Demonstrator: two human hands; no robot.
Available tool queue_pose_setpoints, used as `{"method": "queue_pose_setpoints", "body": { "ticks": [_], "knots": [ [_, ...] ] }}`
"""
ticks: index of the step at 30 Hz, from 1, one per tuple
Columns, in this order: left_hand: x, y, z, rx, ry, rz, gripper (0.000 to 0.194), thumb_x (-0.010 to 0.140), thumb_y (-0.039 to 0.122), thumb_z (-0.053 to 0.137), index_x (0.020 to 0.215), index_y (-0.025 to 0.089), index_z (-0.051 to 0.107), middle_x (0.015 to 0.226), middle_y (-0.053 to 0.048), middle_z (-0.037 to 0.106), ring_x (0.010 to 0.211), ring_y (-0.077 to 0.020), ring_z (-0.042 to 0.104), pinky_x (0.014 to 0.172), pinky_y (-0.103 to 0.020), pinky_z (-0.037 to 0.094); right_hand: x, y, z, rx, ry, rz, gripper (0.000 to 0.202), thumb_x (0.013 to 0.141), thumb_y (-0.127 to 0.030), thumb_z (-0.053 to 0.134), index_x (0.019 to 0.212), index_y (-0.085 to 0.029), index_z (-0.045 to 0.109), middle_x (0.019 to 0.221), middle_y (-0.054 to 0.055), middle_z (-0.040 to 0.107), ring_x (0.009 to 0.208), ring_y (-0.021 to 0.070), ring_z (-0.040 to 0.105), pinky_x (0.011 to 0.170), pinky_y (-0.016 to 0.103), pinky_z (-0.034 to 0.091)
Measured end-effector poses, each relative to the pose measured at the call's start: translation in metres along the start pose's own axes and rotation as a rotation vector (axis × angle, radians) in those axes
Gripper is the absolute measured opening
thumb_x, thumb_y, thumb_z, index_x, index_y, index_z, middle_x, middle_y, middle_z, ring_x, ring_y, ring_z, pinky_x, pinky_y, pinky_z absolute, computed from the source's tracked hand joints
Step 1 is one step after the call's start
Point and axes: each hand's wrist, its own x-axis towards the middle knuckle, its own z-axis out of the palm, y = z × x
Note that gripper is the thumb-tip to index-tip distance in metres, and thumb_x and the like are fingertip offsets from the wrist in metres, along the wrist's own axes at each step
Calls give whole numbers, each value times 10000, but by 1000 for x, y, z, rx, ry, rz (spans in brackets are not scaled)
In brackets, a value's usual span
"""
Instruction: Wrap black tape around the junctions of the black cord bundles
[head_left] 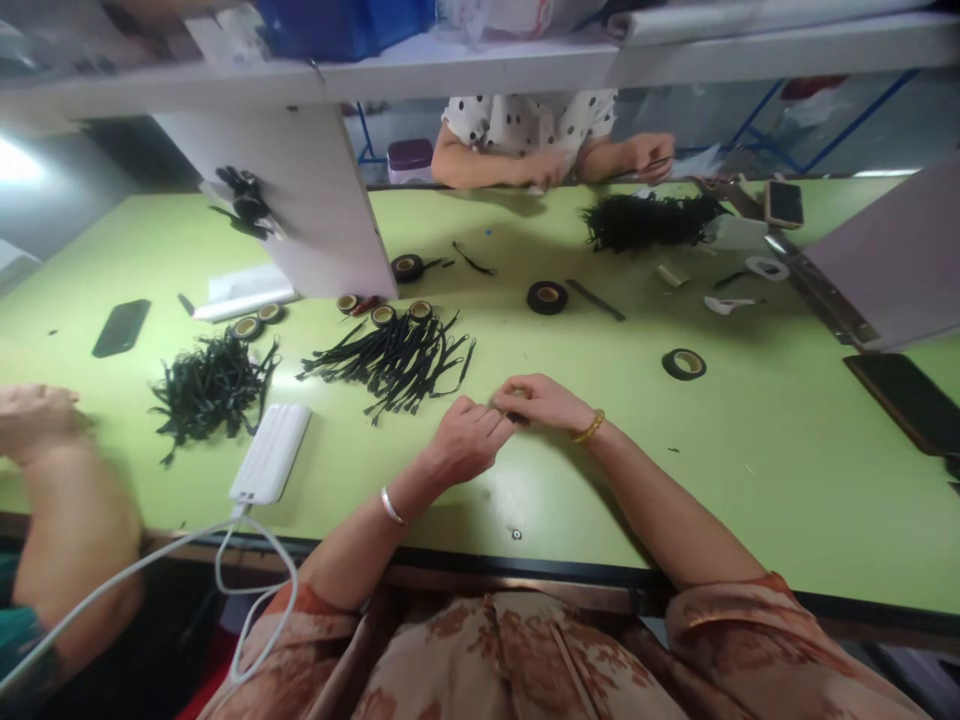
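Observation:
My left hand [469, 440] and my right hand [551, 402] meet over the middle of the green table [600, 470], fingertips pinched close together. Between them shows a small black piece [516, 416], mostly hidden by the fingers, so its kind is unclear. Both hands are closed on it. Beyond my left hand lies a spread bundle of short black cables [397, 360] with small end connectors. A second tangled pile of black cables [214, 390] is further left. Past my right hand sits a roll of black tape [547, 297] beside a thin dark strip [595, 299].
A white power bank [271, 455] with a white cable [124, 580] lies left, near a co-worker's arm [71, 500]. Another roll of black tape [684, 364] and a phone [904, 400] are right. Opposite, a person's hands [649, 157] work near a black cable pile [652, 220]. Upright panels [300, 190] support a shelf.

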Motion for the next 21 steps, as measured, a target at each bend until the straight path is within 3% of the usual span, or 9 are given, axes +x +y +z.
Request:
{"method": "queue_pose_setpoints", "body": {
  "ticks": [3, 7, 10, 13, 18, 21],
  "knots": [
    [-1, 0, 3, -2, -76, -30, 170, 855, 79, 452, 752, 179, 544, 648, -41, 584, 605, -172, 479, 645, -356, 232, 4, 5, 8, 101, 97, -12, 264, 754, -405, 669, 834, -165, 596, 598, -15, 617, 512, 108, 515, 521, 238, 371],
    [-2, 4, 7, -62, -173, -88, 147, 822, 95, 465, 735, 169, 558, 613, -47, 585, 565, -174, 496, 627, -353, 244, 9, 13, 20, 211, 288, -116, 317, 679, -380, 718, 813, -203, 492, 510, -96, 481, 456, 81, 395, 478, 222, 301],
    [-1, 9, 8, -159, -253, -192, 179, 868, 151, 455, 727, 172, 564, 571, -39, 581, 527, -169, 499, 618, -347, 268, 10, 14, 23, 372, 388, -170, 393, 669, -383, 729, 806, -234, 393, 481, -126, 426, 449, 91, 414, 489, 228, 338],
    [0, 12, 9, -276, -280, -368, 230, 917, 237, 439, 730, 183, 562, 576, -32, 597, 518, -163, 503, 600, -322, 287, 7, 9, 20, 442, 382, -247, 426, 685, -405, 734, 813, -242, 362, 505, -124, 421, 485, 108, 475, 521, 244, 387],
    [1, 6, 10, -501, -233, -730, 203, 926, 293, 420, 793, 206, 546, 582, 0, 569, 514, -145, 473, 550, -269, 273, -7, -4, 16, 228, 404, -434, 293, 728, -314, 707, 839, -216, 454, 667, -62, 508, 587, 98, 477, 579, 252, 414],
    [2, -1, 9, -642, -208, -879, 133, 900, 265, 427, 829, 212, 526, 580, 22, 522, 503, -132, 432, 534, -253, 262, -12, -7, 20, 134, 386, -517, 257, 732, -276, 687, 856, -215, 470, 762, -24, 554, 674, 122, 532, 651, 284, 469]
  ]
}}
